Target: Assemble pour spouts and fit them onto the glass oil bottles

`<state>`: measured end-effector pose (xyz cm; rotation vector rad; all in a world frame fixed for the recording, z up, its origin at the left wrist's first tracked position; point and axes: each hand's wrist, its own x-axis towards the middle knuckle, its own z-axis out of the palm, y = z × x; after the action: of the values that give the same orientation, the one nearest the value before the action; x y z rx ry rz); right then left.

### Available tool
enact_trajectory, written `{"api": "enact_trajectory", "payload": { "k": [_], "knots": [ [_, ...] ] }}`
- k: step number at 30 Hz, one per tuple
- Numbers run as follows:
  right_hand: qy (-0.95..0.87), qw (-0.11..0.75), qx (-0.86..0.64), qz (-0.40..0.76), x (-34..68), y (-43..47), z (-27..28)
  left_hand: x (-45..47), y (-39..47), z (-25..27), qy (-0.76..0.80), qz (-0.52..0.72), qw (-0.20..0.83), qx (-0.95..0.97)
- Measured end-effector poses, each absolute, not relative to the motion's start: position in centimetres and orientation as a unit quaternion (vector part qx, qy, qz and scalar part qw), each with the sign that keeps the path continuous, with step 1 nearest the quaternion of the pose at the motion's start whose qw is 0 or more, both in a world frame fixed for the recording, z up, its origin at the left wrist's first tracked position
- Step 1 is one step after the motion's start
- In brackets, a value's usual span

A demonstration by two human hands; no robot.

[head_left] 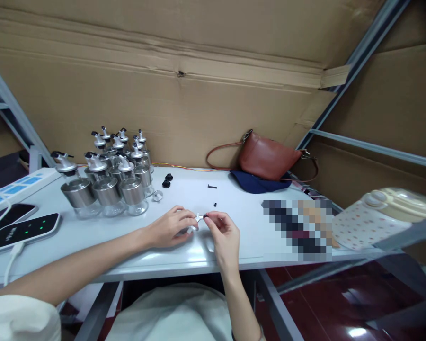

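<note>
My left hand is closed around a silver pourer top, and its spout sticks out past the fingertips toward the right. At the spout's end, my right hand pinches a small black piece between thumb and forefinger. Fingers cover most of the pourer top. Just beyond the hands lie a tiny black part and a thin black lever-like part. Farther left are a round black stopper, another black stopper behind it, and a small silver-and-clear round piece.
Several glass-and-steel bottles with pourer tops stand at left. Beside them are a power strip and a black device with green lights. A brown bag rests on a navy cap. A dotted container stands right.
</note>
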<state>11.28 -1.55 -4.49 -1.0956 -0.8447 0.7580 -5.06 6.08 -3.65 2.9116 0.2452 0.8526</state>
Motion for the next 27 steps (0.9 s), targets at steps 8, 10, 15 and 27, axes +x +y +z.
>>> {"api": "enact_trajectory", "payload": {
  "k": [8,10,15,27],
  "knots": [
    [-0.403,0.690,-0.502,0.332,11.3,-1.6,-4.4,-5.1,6.1,-3.6,0.081,0.274,0.036,0.958],
    [-0.408,0.689,-0.500,0.330,11.3,-1.5,-4.5,-5.1,6.2,-3.7,0.078,0.277,0.043,0.957],
    [-0.407,0.691,-0.485,0.348,11.3,-1.5,-4.5,-5.1,6.5,-4.3,0.057,0.284,0.049,0.956],
    [-0.428,0.674,-0.502,0.332,11.2,-1.8,-4.1,-5.2,6.0,-3.4,0.050,0.240,-0.006,0.969]
  ]
}}
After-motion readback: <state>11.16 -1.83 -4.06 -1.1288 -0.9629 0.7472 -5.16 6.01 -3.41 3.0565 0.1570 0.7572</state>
